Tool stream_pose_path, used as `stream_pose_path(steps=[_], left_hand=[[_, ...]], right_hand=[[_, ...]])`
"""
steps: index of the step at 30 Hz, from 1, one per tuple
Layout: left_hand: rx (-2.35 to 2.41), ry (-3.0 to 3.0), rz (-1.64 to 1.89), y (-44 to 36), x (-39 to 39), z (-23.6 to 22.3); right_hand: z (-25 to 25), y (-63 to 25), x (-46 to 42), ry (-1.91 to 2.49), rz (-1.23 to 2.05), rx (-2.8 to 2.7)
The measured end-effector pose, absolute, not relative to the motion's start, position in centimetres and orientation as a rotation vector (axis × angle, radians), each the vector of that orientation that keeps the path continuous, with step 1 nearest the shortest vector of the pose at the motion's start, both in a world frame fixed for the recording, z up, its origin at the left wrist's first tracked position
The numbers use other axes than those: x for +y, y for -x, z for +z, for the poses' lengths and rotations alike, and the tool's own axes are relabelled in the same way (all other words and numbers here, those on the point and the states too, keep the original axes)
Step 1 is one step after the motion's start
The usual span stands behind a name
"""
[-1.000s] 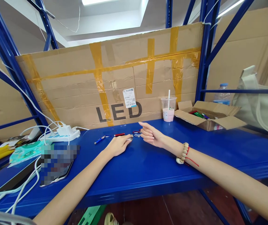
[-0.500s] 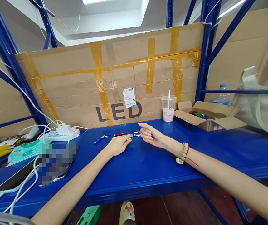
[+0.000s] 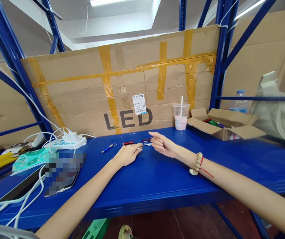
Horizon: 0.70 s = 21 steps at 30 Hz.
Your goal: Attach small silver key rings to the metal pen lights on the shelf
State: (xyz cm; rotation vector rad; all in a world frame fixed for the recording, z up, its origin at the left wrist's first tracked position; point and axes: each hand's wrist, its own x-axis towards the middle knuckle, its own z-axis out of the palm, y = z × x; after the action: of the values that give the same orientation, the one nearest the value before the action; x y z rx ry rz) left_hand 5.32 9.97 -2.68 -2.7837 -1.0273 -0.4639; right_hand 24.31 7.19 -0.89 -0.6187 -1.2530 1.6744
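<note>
My left hand (image 3: 128,154) rests on the blue tabletop, fingers closed round a small silver metal piece (image 3: 140,147) that shows at the fingertips. To its right, my right hand (image 3: 162,144) is raised slightly, its upper finger stretched to the left and the others curled in; whatever these may hold is hidden. Between and behind the hands lie a red clip (image 3: 146,140) and a silver clip (image 3: 147,144), partly covered by the right fingers. Beyond the left hand lie a slim red cylinder (image 3: 128,143) and a blue cylinder (image 3: 106,148) with a clip at one end.
Two phones (image 3: 20,189) and white cables lie at left, near a power strip (image 3: 67,143). A cup with a straw (image 3: 181,118) and an open cardboard box (image 3: 222,132) with coloured items stand at back right. Taped cardboard (image 3: 82,99) closes off the back.
The whole view has shifted slightly, so everything sits a little further right. Both hands keep nearly the same pose and place on the table.
</note>
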Motion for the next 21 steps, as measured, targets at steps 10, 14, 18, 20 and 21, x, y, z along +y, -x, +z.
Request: stream_pose_path(steps=[10, 14, 18, 20, 21], left_hand=[[-1.001, 2.788, -0.472, -5.27, 10.13, -2.83], [-1.005, 2.782, -0.464, -5.31, 10.01, -2.66], [-0.997, 2.777, -0.466, -5.31, 9.83, -2.47], [-1.002, 2.778, -0.462, -5.29, 9.79, -2.45], [-1.003, 2.78, -0.458, -5.28, 9.78, -2.45]], right_hand=[[-0.61, -24.24, 6.93, 0.639, 1.698, -1.211], [-0.84, -24.4, 7.11, 0.598, 1.68, -1.226], [-1.1, -24.51, 7.34, 0.517, 1.713, -1.234], [-1.19, -24.51, 7.41, 0.497, 1.723, -1.232], [-1.23, -24.52, 7.44, 0.493, 1.726, -1.23]])
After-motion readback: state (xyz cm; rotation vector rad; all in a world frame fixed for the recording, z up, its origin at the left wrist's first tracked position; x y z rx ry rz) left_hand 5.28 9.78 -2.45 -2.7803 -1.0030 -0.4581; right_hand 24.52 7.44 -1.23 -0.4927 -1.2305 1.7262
